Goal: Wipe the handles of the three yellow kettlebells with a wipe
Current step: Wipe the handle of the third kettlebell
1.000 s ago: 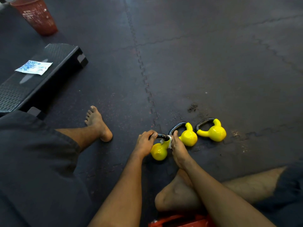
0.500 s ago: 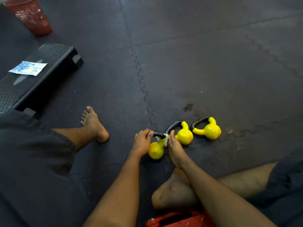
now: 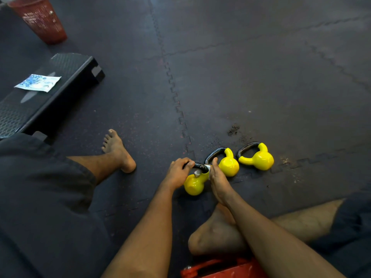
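At about ten o'clock from where I sat, a red mesh basket (image 3: 41, 20) stood on the dark rubber floor mat (image 3: 261, 77). Nearer me, at nine o'clock, a black step platform (image 3: 50, 91) lay on the mat with a blue-and-white packet (image 3: 38, 82) flat on its top. My left leg stretched out with the bare foot (image 3: 118, 151) resting on the mat, toes pointing toward twelve.

Directly ahead, at twelve o'clock, my left hand (image 3: 177, 173) was curled around the black handle of the nearest kettlebell (image 3: 194, 183), fingers closed over the bar. That kettlebell lay tipped on the mat, its yellow body toward me. My right hand (image 3: 217, 180) was at the right end of the same handle, fingers pressed together and pinching a white wipe (image 3: 207, 169) against the bar (only small bits of the wipe showed beside my fingers).

Just beyond my right hand, at one o'clock, the second kettlebell (image 3: 228, 165) lay on its side, its black handle pointing toward eleven. Just beside it, farther toward two o'clock, the third kettlebell (image 3: 261, 158) lay the same way, apart from both hands.

My right leg was folded, the foot (image 3: 212, 233) beneath my right forearm, and at six o'clock the edge of something red (image 3: 220, 268) showed at the bottom.
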The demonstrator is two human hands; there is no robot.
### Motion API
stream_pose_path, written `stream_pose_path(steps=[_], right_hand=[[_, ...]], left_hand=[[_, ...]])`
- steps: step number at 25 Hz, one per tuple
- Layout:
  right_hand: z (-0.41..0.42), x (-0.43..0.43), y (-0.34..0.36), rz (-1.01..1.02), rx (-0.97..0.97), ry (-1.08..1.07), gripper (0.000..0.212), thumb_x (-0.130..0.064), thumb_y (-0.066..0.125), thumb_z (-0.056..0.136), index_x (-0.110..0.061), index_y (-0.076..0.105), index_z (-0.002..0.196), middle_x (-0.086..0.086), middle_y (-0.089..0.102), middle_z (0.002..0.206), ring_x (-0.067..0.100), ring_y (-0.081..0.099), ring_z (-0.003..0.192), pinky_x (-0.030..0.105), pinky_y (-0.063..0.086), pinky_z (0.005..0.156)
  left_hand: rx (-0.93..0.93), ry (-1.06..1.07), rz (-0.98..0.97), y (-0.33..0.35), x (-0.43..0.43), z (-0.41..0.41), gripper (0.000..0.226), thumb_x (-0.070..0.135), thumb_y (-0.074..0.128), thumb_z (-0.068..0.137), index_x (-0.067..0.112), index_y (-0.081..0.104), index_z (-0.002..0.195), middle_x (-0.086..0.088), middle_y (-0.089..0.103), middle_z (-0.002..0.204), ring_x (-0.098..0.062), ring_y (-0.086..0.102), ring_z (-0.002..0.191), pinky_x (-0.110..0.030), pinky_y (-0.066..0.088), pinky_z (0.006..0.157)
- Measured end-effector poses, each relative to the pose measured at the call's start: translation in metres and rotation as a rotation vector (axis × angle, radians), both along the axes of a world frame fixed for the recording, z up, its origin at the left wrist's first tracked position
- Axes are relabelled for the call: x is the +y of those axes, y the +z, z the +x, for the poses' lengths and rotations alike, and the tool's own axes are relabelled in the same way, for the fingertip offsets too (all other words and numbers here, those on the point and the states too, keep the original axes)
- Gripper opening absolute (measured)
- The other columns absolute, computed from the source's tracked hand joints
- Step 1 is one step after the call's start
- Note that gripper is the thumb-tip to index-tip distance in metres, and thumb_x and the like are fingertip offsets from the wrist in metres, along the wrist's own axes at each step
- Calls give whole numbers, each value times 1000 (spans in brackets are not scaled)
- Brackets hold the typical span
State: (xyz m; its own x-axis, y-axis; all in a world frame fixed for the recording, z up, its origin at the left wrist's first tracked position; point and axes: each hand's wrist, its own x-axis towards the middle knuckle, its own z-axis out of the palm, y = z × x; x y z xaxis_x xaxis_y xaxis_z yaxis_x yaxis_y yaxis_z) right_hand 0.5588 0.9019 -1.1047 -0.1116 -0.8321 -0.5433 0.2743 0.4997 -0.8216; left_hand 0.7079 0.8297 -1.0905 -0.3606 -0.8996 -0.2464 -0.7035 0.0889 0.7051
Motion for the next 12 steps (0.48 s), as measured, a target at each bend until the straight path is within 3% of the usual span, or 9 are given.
stream_pose_path(steps=[1, 3, 4, 6, 9, 12], right_hand=[[1, 1, -1, -11, 25, -7, 51, -78, 32, 86, -33, 56, 84, -18, 57, 81, 4, 52, 79, 24, 41, 80], [4, 3, 2, -19, -66, 5, 45, -64, 25, 96, -33, 58, 99, -16, 62, 99, -1, 58, 91, 24, 42, 88], [3, 2, 1, -26, -76, 6, 52, -59, 22, 99, -25, 62, 103, -8, 68, 99, 1, 62, 90, 23, 42, 89], [1, -3, -1, -25, -65, 18, 71, -59, 18, 99, -8, 68, 91, 7, 68, 79, 8, 61, 72, 25, 42, 81], [0, -5, 1, -16, -97, 66, 89, -72, 19, 92, -1, 73, 88, 25, 61, 86, 26, 58, 84, 37, 38, 97], [-1, -1, 1, -31, -100, 91, 91, -71, 18, 93, 2, 73, 90, 25, 64, 86, 27, 61, 89, 38, 38, 101]], left_hand=[[-27, 40, -31, -1, 1, -2, 23, 32, 46, 99, 20, 66, 99, -8, 61, 95, -26, 52, 96, -32, 35, 82], [-47, 77, -60, -5, 2, -2, 25, 29, 44, 100, 15, 64, 100, -11, 63, 100, -28, 53, 99, -33, 33, 84], [-32, 63, -55, -6, 2, 0, 25, 29, 43, 101, 15, 64, 101, -11, 64, 101, -28, 54, 99, -34, 34, 86], [15, -4, 4, -5, -1, 8, 23, 32, 45, 100, 20, 65, 102, -8, 63, 98, -27, 55, 98, -36, 38, 87], [65, -116, 98, 4, -2, 13, 20, 33, 50, 98, 23, 67, 103, -6, 63, 98, -25, 57, 96, -37, 43, 85], [62, -110, 96, 7, -1, 6, 21, 33, 51, 97, 22, 68, 103, -8, 63, 100, -23, 56, 96, -38, 43, 86]])
